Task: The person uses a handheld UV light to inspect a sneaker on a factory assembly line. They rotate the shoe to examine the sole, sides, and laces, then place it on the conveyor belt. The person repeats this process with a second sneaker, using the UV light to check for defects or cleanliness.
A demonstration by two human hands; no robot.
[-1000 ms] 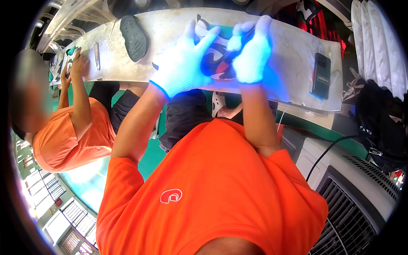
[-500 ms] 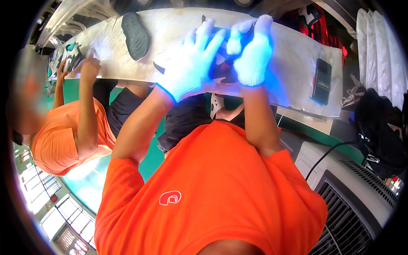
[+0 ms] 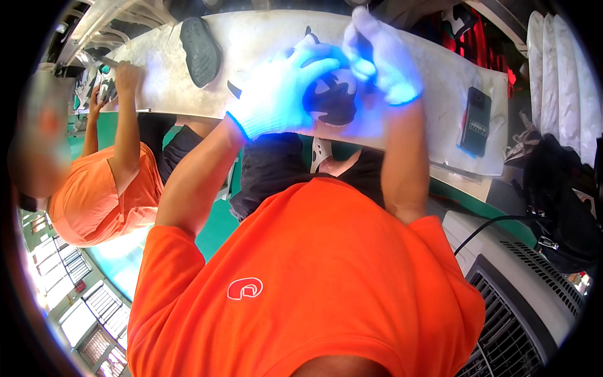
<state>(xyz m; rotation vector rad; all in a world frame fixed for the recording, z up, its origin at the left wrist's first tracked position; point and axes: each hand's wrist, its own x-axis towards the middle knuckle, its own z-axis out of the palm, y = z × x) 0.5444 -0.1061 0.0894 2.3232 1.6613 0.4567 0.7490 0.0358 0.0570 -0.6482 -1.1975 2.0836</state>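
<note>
Under bluish light, my white-gloved left hand lies over a dark and white shoe upper on the pale work table. Its fingers bend over the piece and grip it; much of the upper is hidden beneath the palm. Beside it on the right, my gloved right hand is raised off the piece with fingers curled together. Whatever those fingers may pinch is lost in the glare. A dark grey clog-shaped sole rests farther left on the table.
A dark phone lies at the table's right end. On the left, a co-worker in orange handles shoe parts. A black bag and a grey air-cooler-like unit stand at the right.
My right hand has lifted away from the shoe upper and moved slightly right. My left hand has slid a little left and its fingers have bent, uncovering more of the upper.
</note>
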